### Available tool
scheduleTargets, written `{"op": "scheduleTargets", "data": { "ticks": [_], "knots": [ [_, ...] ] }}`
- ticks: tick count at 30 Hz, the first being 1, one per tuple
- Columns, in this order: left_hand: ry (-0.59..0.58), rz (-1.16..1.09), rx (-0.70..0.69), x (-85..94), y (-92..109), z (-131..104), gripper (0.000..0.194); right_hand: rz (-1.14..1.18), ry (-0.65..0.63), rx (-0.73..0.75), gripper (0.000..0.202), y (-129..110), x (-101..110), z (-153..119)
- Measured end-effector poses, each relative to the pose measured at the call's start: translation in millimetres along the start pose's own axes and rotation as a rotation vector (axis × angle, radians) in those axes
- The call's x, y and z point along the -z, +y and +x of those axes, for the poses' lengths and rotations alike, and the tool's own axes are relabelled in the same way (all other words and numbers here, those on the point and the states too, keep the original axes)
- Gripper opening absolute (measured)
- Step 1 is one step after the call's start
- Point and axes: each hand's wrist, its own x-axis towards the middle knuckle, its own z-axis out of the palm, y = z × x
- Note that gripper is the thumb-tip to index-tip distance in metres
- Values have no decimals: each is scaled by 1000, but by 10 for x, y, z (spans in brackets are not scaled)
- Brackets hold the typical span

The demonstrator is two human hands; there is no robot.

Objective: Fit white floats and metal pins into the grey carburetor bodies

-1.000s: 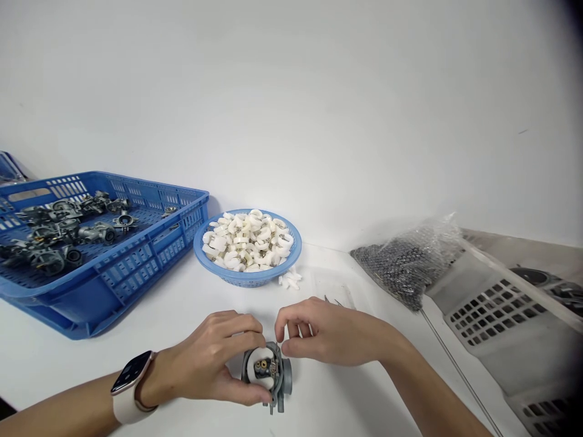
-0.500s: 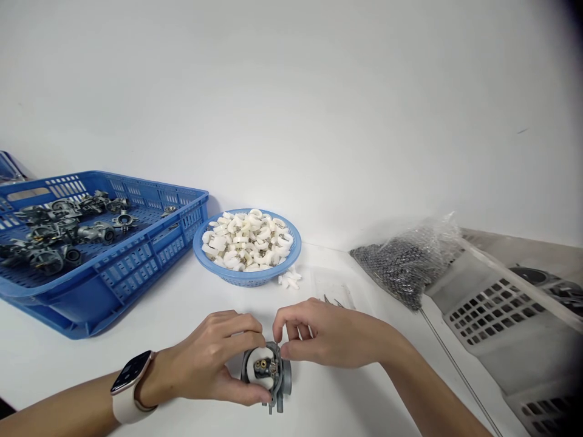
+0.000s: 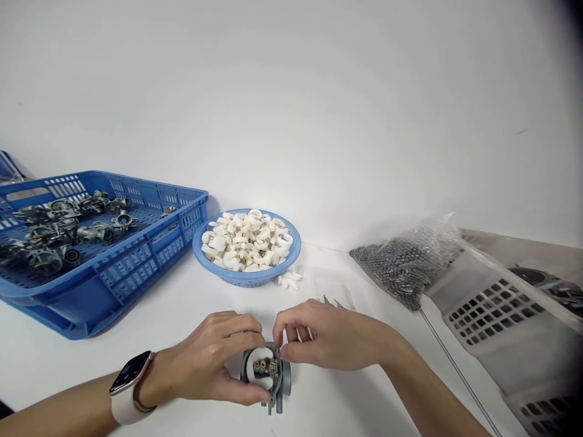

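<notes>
A grey metal carburetor [image 3: 285,379] lies on the white table with its open bowl side up. Inside it sits a white C-shaped float [image 3: 253,368], curving around two brass jets [image 3: 260,364]. My left hand [image 3: 223,358] wraps the carburetor from the left, fingers at the far edge and thumb at the near edge. At its upper right rim, my right hand [image 3: 314,334] has thumb and index finger bent into a pinch. Whatever is between those fingertips is too small to make out.
A blue basket [image 3: 248,278] heaped with white floats stands behind my hands, a few white pieces [image 3: 289,279] beside it. At left is a blue crate [image 3: 136,267] of carburetors. A bag of small dark parts [image 3: 401,261] and a grey crate [image 3: 483,358] are at right. Thin metal pins [image 3: 334,302] lie behind my right hand.
</notes>
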Motion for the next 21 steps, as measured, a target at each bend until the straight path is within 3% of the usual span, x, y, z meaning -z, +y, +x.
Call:
{"op": "scheduleTargets", "data": {
  "ticks": [21],
  "knots": [
    [2,2,-2,0,5,6,46,-66,11,29,17,-53,-45,-50]
  ]
}}
